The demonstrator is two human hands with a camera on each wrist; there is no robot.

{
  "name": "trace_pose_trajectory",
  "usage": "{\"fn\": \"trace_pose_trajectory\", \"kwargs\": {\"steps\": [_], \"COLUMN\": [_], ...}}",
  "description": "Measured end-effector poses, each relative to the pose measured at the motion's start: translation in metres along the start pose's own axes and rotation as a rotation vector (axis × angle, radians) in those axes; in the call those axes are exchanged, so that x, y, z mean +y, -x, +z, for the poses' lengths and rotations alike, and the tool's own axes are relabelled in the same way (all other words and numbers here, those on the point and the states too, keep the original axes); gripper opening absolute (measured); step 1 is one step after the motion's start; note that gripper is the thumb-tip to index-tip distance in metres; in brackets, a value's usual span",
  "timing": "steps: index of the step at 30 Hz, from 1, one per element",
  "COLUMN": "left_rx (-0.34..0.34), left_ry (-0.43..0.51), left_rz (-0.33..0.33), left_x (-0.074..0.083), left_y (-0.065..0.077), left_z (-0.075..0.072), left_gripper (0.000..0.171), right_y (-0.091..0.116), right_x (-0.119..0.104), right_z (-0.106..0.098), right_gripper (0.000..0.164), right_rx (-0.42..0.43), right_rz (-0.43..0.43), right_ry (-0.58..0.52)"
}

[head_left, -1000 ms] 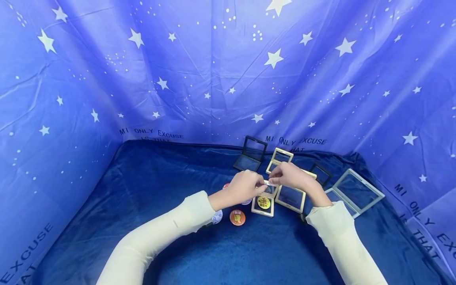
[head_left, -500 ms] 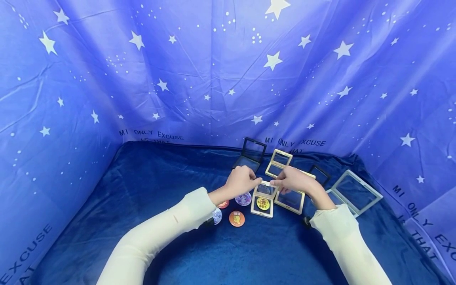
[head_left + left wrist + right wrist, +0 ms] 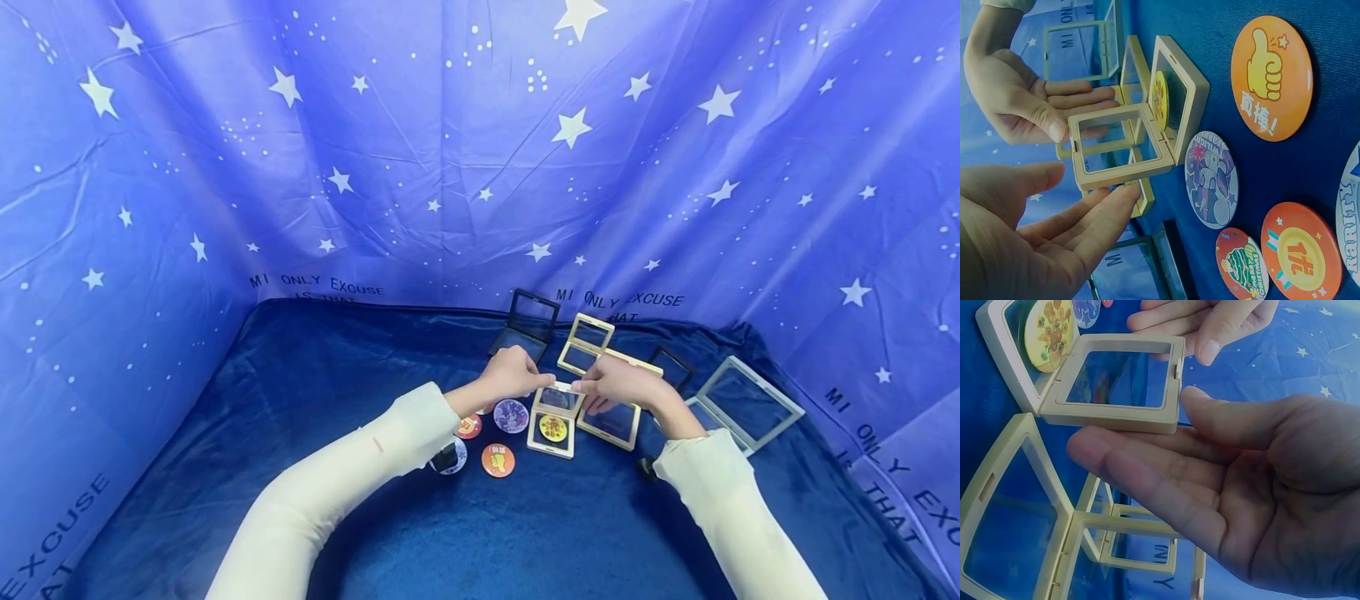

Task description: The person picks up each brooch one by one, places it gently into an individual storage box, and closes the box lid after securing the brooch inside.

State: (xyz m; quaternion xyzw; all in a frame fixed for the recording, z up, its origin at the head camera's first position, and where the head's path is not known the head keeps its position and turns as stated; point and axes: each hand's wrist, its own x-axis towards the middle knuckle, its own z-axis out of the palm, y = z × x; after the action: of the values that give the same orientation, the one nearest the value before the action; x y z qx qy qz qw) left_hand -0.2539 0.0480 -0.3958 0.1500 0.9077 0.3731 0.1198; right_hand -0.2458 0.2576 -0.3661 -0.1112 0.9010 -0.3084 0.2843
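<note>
A small cream hinged display frame stands unfolded in front of me, its clear-windowed lid raised. In its lower half lies a round yellow badge with a sunflower picture. My left hand is at the lid's left side, fingers extended, fingertips close beneath the frame edge. At the right side is my right hand, its fingers also extended under the lid and its thumb near the clasp edge. Whether the fingertips touch the frame is hard to tell.
Round badges lie to the left: orange thumbs-up, purple, red and others. Behind and right stand more unfolded frames: black, small cream, larger cream, dark and large pale. A star-printed curtain closes the back.
One second ago both hands pinched at the top of the lid. The fingers have since loosened, and the hands moved slightly apart to its sides. The yellow badge stays in place.
</note>
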Motion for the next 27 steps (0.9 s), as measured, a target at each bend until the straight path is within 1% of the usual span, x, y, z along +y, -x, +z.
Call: {"fn": "trace_pose_trajectory", "kwargs": {"steps": [3,10,14,18,22,27], "left_rx": [-0.018,-0.049,-0.057,-0.064,-0.078,-0.095], "left_ry": [0.006,0.007,0.016,0.022,0.028,0.022], "left_rz": [0.001,-0.019,-0.01,-0.018,-0.029,-0.007], "left_x": [0.0005,-0.0006,-0.0024,-0.004,-0.0036,-0.0036], "left_y": [0.0,-0.0001,-0.0014,-0.0025,-0.0019,-0.0002], "left_z": [0.0,0.0018,0.0031,0.0048,0.0048,0.0032], "left_gripper": [0.033,0.036,0.038,0.035,0.033,0.032], "right_y": [-0.0017,-0.0049,-0.0052,-0.0055,-0.0051,-0.0042], "right_x": [0.0017,0.0052,0.0062,0.0068,0.0068,0.0077], "right_z": [0.0006,0.0008,0.0012,0.0019,0.0017,0.0018], "right_gripper": [0.034,0.034,0.033,0.033,0.032,0.03], "right_rx": [-0.006,-0.015,-0.02,-0.028,-0.034,-0.035], "right_rz": [-0.011,-0.026,-0.028,-0.025,-0.044,-0.092], "right_ry": [-0.01,-0.045,-0.034,-0.034,-0.031,-0.017]}}
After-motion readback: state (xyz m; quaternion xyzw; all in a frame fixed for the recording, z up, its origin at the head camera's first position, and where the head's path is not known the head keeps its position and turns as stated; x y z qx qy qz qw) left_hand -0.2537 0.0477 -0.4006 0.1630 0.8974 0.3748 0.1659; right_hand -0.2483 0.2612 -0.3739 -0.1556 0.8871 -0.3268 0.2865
